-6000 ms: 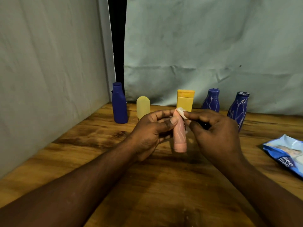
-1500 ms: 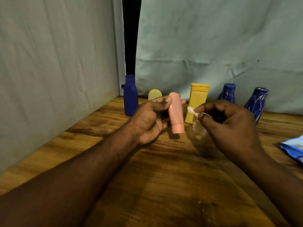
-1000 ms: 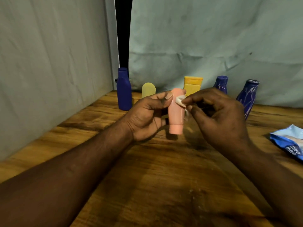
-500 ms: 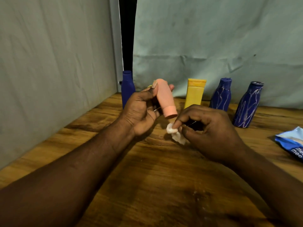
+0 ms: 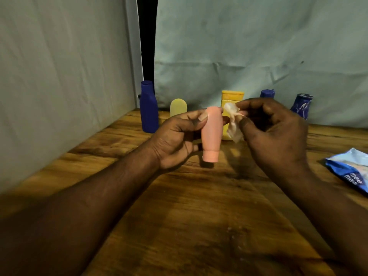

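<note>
The left hand [image 5: 175, 140] grips the pink bottle [image 5: 212, 134] by its upper half, cap end down, over the desk [image 5: 199, 216]. The right hand [image 5: 276, 134] pinches a crumpled white wipe [image 5: 234, 126] at the bottle's 2 o'clock, just beside its top. A blue packet [image 5: 350, 172] lies on the desk at the bottle's 4 o'clock, well apart.

- Plain blue bottle [image 5: 149, 108] stands back left on the wooden table [image 5: 199, 216].
- Pale yellow bottle [image 5: 178, 107] just beside it, then a yellow tube [image 5: 232, 96].
- Patterned blue bottle [image 5: 267, 94] next, second patterned bottle [image 5: 301, 105] further right.
- "mee mee" packet [image 5: 350, 170] lies at the right edge.
</note>
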